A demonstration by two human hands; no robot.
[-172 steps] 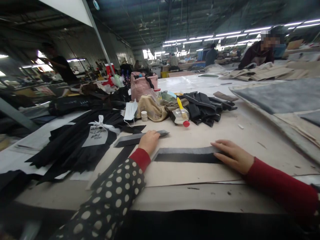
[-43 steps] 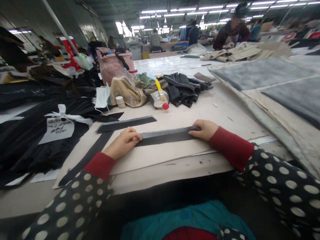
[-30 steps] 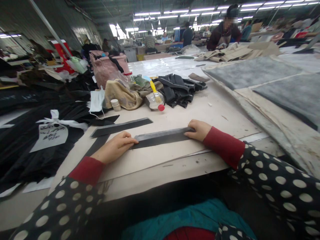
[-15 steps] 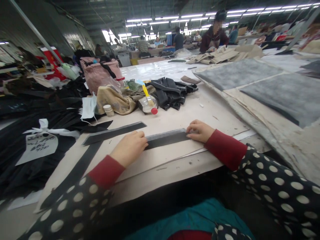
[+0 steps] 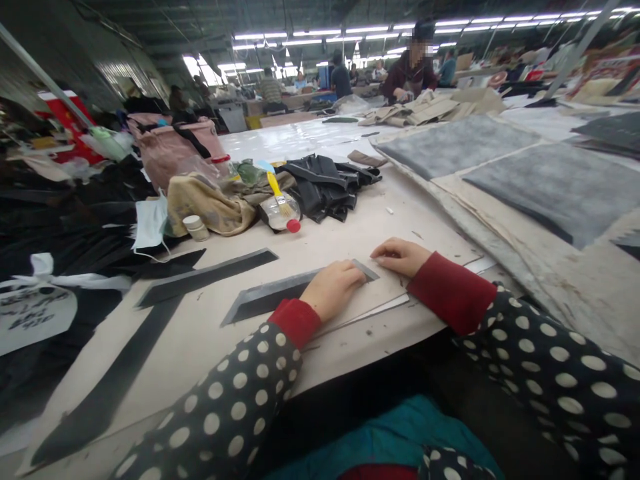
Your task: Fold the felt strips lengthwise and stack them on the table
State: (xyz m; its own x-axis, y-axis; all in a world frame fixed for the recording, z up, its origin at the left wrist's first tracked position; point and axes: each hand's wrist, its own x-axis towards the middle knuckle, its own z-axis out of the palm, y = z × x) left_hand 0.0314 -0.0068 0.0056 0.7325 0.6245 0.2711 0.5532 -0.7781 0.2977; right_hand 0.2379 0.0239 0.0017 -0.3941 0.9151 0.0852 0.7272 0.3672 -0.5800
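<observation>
A dark fabric strip (image 5: 270, 297) with a grey border along its far edge lies slantwise on the pale tabletop covering. My left hand (image 5: 336, 288) rests palm down on it near its right end, fingers lying over the fabric and hiding part of it. Just beyond that end is my right hand (image 5: 400, 259), its fingers loosely curved, thumb a little apart, with nothing visible in them. Another dark strip (image 5: 210, 277) lies to the left, farther back. A long dark piece (image 5: 107, 393) runs from beneath it toward the front left.
Behind the strips stand a small white-capped jar (image 5: 196, 228), a clear bottle (image 5: 280, 212) with a yellow-handled brush (image 5: 276, 187) and a pile of black pieces (image 5: 325, 183). Tagged black fabric (image 5: 30, 360) is at left. Layered grey panels (image 5: 550, 180) cover the right. A person (image 5: 413, 67) stands beyond.
My left hand has slid right along the strip toward its right end, uncovering the left part. My right hand has let go of the strip's end. The view has turned slightly right.
</observation>
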